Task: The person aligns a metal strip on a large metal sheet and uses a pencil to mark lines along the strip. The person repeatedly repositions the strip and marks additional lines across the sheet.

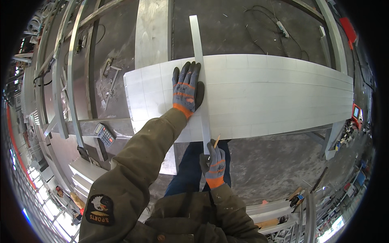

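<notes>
A wide pale silver metal panel (263, 95), with faint lines along and across it, lies in front of me. Across its width runs a long flat metal bar (198, 44), which sticks out past the far edge and the near one. My left hand (187, 90), in a grey and orange work glove with dark fingertips, lies flat on the panel just left of the bar. Its fingers point away from me and its thumb side is against the bar. At the bar's near end, my gloved right hand (214, 164) is closed round it. A pencil (216, 141) sticks up from that hand's fingers.
A calculator (104, 134) rests on a frame beam to the left. Upright metal rails (73, 73) stand farther left. Beyond the panel, a power strip (282, 29) with dark cables lies on the floor. Long metal profiles (87, 172) are stacked low at the left.
</notes>
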A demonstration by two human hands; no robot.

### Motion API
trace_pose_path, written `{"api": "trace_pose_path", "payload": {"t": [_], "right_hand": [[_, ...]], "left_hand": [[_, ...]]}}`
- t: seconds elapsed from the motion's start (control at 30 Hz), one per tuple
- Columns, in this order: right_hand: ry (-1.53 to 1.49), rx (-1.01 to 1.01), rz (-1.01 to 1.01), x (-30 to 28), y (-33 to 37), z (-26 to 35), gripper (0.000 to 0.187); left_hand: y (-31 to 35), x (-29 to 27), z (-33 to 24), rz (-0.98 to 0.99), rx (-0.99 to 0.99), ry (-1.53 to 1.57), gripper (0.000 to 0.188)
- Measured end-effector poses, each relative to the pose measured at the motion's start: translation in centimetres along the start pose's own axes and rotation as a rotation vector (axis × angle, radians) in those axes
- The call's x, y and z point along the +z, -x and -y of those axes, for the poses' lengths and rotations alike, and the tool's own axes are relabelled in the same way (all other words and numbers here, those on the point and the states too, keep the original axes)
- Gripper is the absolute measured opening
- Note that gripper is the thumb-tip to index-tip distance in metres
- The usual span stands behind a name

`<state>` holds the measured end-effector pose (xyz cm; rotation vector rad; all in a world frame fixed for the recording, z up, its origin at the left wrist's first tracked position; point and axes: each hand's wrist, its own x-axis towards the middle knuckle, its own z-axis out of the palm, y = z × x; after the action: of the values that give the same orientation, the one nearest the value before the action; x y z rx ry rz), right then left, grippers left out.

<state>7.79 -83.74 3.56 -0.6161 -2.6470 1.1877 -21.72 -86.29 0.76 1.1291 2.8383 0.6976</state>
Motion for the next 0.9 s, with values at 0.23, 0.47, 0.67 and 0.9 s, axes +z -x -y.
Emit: {"api": "trace_pose_path", "payload": {"t": [0.23, 0.47, 0.67, 0.9], "right_hand": [[-0.017, 0.03, 0.026, -0.2, 0.2, -0.3, 0.054], [-0.044, -0.001, 0.023, -0.8, -0.5, -0.1, 0.054], [-0.078, 0.071, -0.014, -3.5, -2.6, 0.3, 0.044], [-0.173, 0.037, -0.058, -5.0, -8.2, 0.3, 0.028]], "left_hand": [[0.0, -0.3, -0.3, -0.016, 0.003, 0.021, 0.059], [0.0, -0.4, -0.5, -0.03, 0.011, -0.006, 0.059], [0.0, -0.2, -0.4, -0.063, 0.03, -0.004, 0.059], [0.1, -0.1, -0.4, -0.09, 0.038, -0.022, 0.058]]}}
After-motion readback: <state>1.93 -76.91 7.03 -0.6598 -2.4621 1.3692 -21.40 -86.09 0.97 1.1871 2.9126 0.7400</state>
